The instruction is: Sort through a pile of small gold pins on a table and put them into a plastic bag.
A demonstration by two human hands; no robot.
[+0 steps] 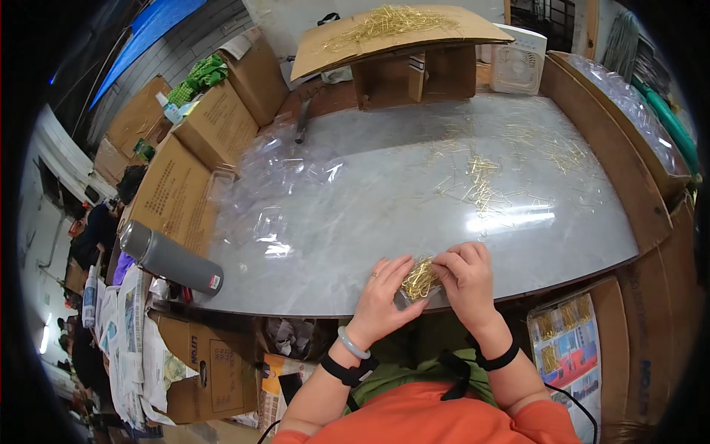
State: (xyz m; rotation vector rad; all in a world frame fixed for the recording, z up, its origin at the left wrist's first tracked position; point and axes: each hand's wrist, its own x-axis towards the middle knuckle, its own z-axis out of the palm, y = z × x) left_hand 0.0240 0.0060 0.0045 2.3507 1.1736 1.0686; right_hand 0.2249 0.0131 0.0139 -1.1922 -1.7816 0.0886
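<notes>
1. Right at the near edge of the grey table (355,251), there was the action: both hands met over one small bundle, just in front of the orange top (436,418).
2. The left hand (384,292) had closed round the left side of a small clear container (438,299), thumb along the near side, fingers over the far one. A firm hold!
3. In that container, a tangle of gold wire pieces (420,278) lay heaped between the two hands.
4. And the right hand (464,275)! Its fingers were bent and bunched, tips touching the heap's right side; whether they pinched a piece, I couldn't tell.
5. Further up the table, loose gold pieces (482,186) lay scattered right of centre, thinning out toward the far right.
6. Over on the left, a spread of clear plastic cases (277,170) caught the light, with a dark-handled tool (302,122) just beyond them.
7. A grey bottle (177,260) held the near left corner.
8. Up at the back, a cardboard sheet (318,58) bore a big gold pile (392,22), with a white fan (518,65) just to its right.
</notes>
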